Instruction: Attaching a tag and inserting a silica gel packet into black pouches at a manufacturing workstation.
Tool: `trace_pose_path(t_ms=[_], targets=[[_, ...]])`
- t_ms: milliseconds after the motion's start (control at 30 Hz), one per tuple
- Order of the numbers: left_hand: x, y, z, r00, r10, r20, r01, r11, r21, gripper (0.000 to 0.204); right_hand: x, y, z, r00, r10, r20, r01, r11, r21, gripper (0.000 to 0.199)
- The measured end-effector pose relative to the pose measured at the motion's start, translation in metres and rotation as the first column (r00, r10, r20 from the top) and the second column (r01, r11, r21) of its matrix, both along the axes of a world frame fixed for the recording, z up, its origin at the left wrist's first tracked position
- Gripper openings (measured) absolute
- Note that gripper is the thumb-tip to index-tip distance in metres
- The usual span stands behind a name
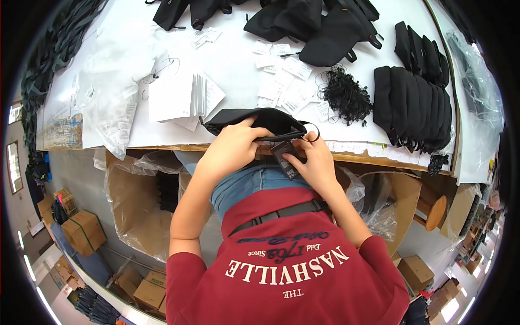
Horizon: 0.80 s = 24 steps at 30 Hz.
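Observation:
A small black fabric pouch (pixel 254 117) lies at the near edge of the white-covered table (pixel 233 65). My left hand (pixel 233 149) grips its lower edge and black strap. My right hand (pixel 314 160) pinches a dark hang tag (pixel 283 154) on a thin black loop (pixel 312 132) fastened at the pouch. Both forearms come up from my red shirt at the bottom.
White paper tags (pixel 184 97) are stacked left of the pouch, with more scattered tags (pixel 287 81) behind. A bundle of black strings (pixel 346 92), a row of black pouches (pixel 414 105) at right and loose ones (pixel 319 27) at the back. Plastic-lined cardboard boxes (pixel 135 200) stand under the table.

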<state>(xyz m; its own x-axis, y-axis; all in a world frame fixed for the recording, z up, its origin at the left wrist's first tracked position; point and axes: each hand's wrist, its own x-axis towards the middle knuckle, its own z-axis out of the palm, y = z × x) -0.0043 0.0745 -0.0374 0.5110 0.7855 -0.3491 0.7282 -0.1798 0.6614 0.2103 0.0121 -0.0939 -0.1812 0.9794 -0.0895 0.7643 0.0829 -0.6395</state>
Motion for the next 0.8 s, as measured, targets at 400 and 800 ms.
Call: trace_pose_path(t_ms=[400,800], targets=[[-0.003,0.0,-0.002,0.998,0.013,0.054,-0.015,0.999,0.049,0.03,0.106,-0.014,0.03,0.122,-0.537,-0.835,0.083,0.844,-0.531,0.029],[-0.005,-0.008,-0.009,0.998,0.002,0.063,-0.015,0.977,0.211,0.03,0.064,0.048,0.015,0.274,-0.443,-0.854,0.444,0.846,-0.296,0.006]])
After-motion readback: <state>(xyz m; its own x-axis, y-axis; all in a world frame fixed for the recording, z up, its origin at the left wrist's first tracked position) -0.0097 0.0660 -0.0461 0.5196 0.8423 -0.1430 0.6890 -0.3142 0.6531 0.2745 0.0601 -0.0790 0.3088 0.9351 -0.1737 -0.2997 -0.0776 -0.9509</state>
